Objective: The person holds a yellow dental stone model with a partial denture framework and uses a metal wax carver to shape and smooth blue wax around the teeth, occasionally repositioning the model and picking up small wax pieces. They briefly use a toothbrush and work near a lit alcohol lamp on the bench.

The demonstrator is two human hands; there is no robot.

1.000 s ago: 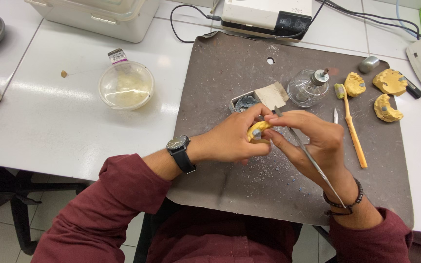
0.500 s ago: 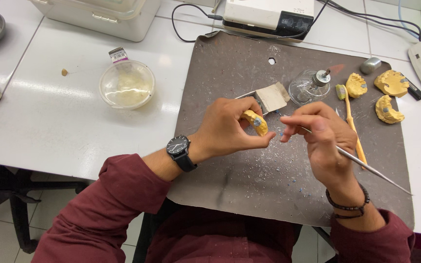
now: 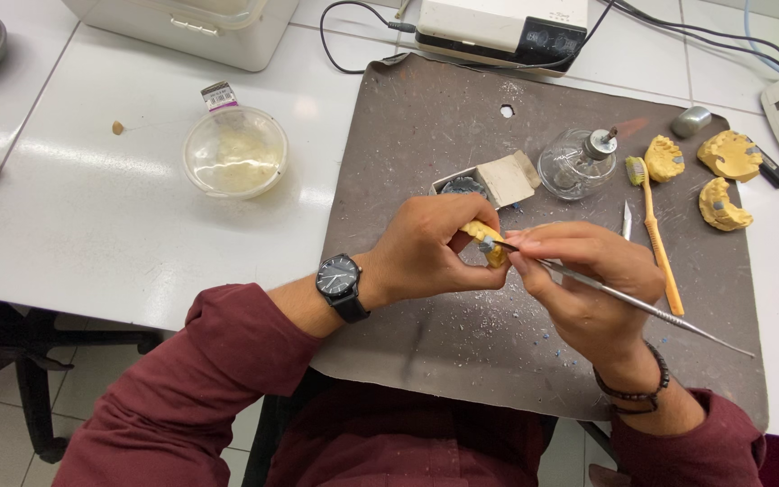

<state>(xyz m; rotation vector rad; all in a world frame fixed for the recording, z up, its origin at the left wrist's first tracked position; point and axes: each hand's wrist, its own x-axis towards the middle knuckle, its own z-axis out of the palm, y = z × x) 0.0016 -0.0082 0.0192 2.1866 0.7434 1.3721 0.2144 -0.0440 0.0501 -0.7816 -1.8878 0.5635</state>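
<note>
**benchguy:** Two hands at it over the grey mat [image 3: 426, 135] on the desk [image 3: 92, 216]. Left hand [image 3: 430, 248] is curled tight around the small yellow dental cast [image 3: 489, 243], held up off the mat.

**waxnoob:** And the right hand [image 3: 588, 280]?

**benchguy:** Pinched closed on the thin metal tool [image 3: 624, 302]; its long axis runs down-right, tip touching the cast's right side. Half a second ago the tip was clear of the cast.

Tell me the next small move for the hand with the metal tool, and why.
Probably a short, light stroke of the thin metal instrument along the small yellow dental cast. The right hand has its tip at the grey spot on the cast, which the left hand pinches steady above the grey mat.
</note>
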